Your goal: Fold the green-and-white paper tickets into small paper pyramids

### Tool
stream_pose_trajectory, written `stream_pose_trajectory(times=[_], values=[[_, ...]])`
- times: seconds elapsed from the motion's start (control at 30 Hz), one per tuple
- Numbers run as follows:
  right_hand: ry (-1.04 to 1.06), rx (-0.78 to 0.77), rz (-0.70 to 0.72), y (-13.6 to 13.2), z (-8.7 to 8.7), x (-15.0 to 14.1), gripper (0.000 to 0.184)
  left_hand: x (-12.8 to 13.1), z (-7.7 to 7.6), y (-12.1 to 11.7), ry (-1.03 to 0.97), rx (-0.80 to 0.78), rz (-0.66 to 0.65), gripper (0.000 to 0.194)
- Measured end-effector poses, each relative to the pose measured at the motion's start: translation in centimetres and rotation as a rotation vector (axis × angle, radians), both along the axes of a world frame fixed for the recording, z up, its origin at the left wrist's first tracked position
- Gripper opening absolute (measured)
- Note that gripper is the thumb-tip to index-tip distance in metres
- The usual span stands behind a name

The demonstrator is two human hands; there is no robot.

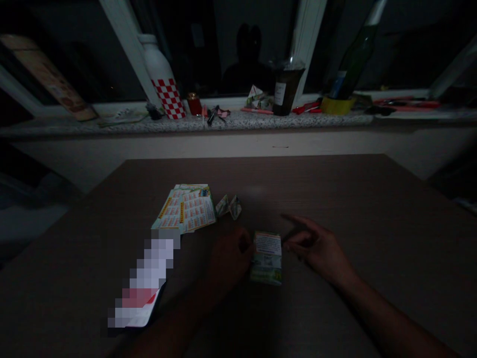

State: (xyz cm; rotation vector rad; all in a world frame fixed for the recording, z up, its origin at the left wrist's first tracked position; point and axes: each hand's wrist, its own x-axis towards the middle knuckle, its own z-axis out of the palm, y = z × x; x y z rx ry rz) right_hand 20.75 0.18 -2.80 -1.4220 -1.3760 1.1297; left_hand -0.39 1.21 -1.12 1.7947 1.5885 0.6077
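A folded printed paper [267,257] lies on the dark wooden table [335,189] between my hands. My left hand [230,258] rests against its left edge with the fingers curled on it. My right hand [316,246] sits at the paper's upper right corner, the index finger stretched out and the other fingers bent toward the paper. A small folded paper piece [230,205] lies just beyond my left hand. The room is very dim.
A stack of orange-and-white printed sheets [187,209] lies at the left, with a blurred-out item [145,286] nearer me. The window sill [238,121] behind holds a red-checked white bottle [164,79], a dark jar [286,88], a green bottle [354,54] and small clutter.
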Motion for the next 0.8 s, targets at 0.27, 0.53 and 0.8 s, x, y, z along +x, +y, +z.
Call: stream_pose_trajectory(times=[0.27, 0.53, 0.8], values=[[-0.092, 0.222, 0.073, -0.3, -1.6, -0.2, 0.048, 0.4, 0.6, -0.1, 0.235, 0.042, -0.028, 0.004], [-0.225, 0.246, 0.173, -0.7, -1.5, -0.7, 0.032, 0.4, 0.5, -0.4, 0.31, 0.083, -0.048, 0.007], [-0.325, 0.24, 0.185, -0.7, -1.1, -0.8, 0.036, 0.5, 0.6, -0.7, 0.398, 0.091, -0.068, 0.008]])
